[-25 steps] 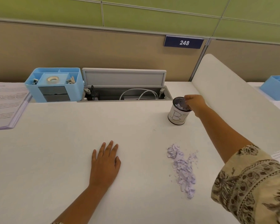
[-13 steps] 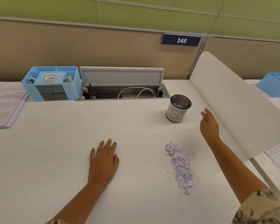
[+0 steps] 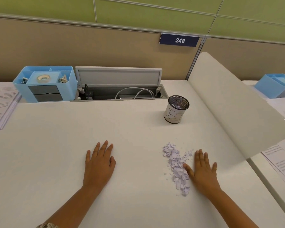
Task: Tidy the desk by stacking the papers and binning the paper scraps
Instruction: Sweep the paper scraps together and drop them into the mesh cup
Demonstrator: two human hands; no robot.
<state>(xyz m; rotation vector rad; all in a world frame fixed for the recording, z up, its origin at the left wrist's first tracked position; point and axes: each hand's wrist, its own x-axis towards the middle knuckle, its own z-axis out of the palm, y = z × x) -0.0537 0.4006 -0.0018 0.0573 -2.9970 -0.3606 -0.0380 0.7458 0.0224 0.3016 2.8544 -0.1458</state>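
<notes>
We lay the right hand (image 3: 202, 168) flat beside the paper scraps (image 3: 178, 168), probably to gather them for the bin (image 3: 176, 110); left hand (image 3: 99, 162) rests flat, empty.

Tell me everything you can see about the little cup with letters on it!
The little cup is a round black wire-mesh pot with a white paper label wrapped around it. Hand-drawn letters, a B and part of another, show on the label. It stands upright on the white desk, near the back on the right, in front of the open cable tray. A few pale purple paper scraps lie inside. Neither hand touches it; more scraps are piled on the desk nearer the person.
</notes>
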